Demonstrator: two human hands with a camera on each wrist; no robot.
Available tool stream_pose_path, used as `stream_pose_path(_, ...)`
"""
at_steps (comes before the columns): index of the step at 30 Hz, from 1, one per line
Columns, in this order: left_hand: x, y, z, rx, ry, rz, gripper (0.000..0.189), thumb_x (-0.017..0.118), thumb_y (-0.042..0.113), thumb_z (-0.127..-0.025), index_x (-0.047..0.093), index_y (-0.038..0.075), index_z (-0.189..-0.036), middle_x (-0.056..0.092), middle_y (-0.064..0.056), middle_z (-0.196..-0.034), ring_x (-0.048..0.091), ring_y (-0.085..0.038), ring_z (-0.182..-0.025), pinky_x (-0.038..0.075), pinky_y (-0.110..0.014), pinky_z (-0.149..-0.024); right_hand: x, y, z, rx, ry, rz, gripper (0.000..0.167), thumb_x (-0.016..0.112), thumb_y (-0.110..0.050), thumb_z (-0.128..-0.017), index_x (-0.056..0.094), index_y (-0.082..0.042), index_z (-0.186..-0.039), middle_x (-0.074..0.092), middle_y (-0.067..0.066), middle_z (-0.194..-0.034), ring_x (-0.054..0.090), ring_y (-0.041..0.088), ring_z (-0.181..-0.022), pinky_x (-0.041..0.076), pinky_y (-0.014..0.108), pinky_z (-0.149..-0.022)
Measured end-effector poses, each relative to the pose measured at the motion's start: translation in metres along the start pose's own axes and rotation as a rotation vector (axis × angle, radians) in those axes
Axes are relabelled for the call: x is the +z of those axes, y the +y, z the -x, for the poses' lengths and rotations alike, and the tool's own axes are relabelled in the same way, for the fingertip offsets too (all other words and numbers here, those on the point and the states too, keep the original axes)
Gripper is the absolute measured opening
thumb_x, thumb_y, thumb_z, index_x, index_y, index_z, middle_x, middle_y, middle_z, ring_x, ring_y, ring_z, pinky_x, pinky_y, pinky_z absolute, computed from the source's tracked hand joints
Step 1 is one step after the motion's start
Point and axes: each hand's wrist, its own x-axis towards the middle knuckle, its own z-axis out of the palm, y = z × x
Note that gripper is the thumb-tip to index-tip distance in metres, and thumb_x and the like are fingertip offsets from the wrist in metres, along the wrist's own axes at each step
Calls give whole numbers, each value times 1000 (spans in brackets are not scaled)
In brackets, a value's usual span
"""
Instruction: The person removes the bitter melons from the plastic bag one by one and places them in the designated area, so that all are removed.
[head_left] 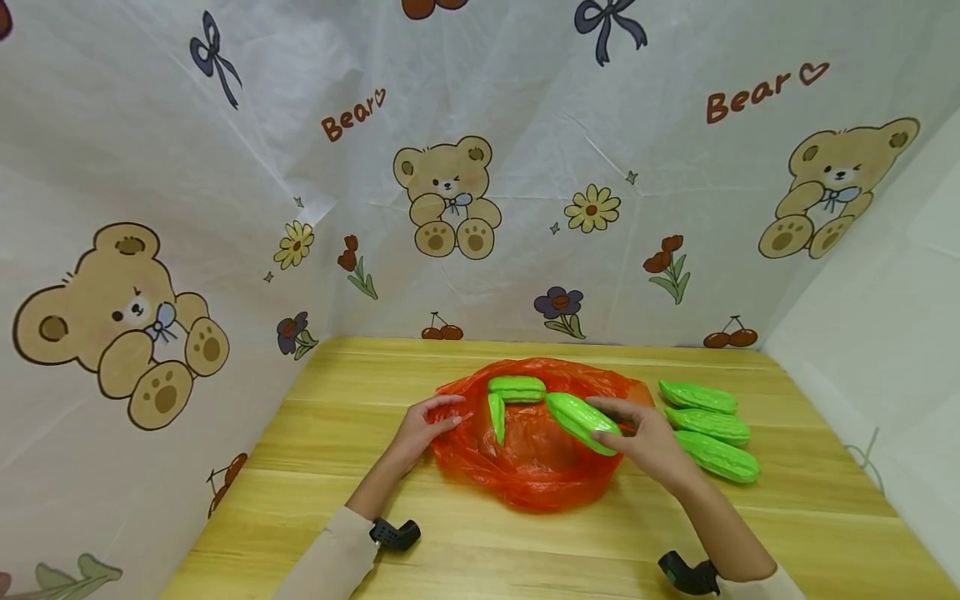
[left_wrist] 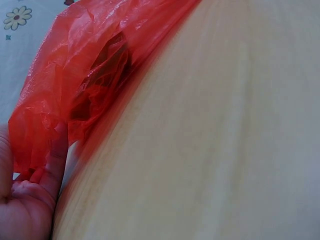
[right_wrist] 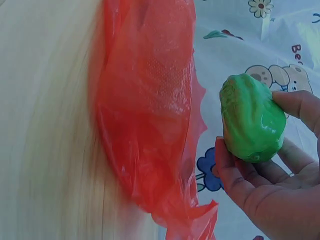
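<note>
From here, the right hand [head_left: 649, 435] grips a vegetable [head_left: 576, 418] snugly (left hand [head_left: 417, 428] pinching the red bag [head_left: 534, 495]), so keep that bag spread wide.

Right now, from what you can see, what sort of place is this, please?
Probably a small screened-off tabletop corner, perhaps set up for recording: a bear-printed sheet rises behind the wood-grain table, and the person wears black devices on both wrists. The room beyond is hidden.
</note>
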Motion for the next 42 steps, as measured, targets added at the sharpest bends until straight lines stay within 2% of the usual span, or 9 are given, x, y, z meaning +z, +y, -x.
stream_pose_path(4,0,0,0,-3,-5,6,40,78,12,-90,69,5,-128,59,-14,-137,66,-19,-103,59,-28,-80,-8,3,7,-29,24,17,53,78,-24,-91,62,-10,-140,62,13,-138,59,25,-119,52,22,-90)
stream_pose_path(13,-3,-1,-1,-8,-8,3,41,80,15,-89,70,6,-128,59,-14,-137,66,-21,-104,59,-29,-81,-26,10,20,18,77,16,56,77,-27,-92,59,-12,-143,58,11,-143,55,-1,-117,49,17,-90)
stream_pose_path(21,-3,-3,-1,-9,-7,-10,41,79,14,-89,69,5,-128,59,-15,-138,65,-19,-104,58,-27,-80,-43,16,34,64,116,36,59,78,-26,-91,58,-9,-144,53,15,-147,55,-7,-110,52,17,-84)
stream_pose_path(23,-2,-3,-1,-10,-3,-10,41,79,13,-90,69,5,-128,59,-15,-138,65,-19,-103,58,-26,-80,-48,18,38,68,123,40,59,78,-24,-91,58,-8,-144,55,11,-146,56,-6,-108,53,18,-82)
stream_pose_path(29,-3,-5,-1,-7,-3,0,41,79,15,-89,69,6,-128,59,-14,-137,65,-21,-106,59,-28,-82,-63,26,48,60,134,29,60,78,-20,-92,56,-3,-145,59,-20,-131,58,-2,-104,54,20,-79)
stream_pose_path(37,-4,-3,-3,6,-11,-15,42,80,18,-89,69,6,-128,58,-14,-138,65,-23,-107,59,-29,-83,-82,33,60,106,158,87,61,77,-24,-92,55,-8,-147,57,-22,-128,57,-6,-103,56,22,-75)
stream_pose_path(42,-3,-4,-2,7,-9,-19,42,79,16,-90,69,6,-129,58,-14,-138,65,-22,-106,59,-28,-82,-89,37,67,107,159,131,61,77,-27,-92,55,-9,-146,54,-27,-127,52,-14,-106,53,15,-78)
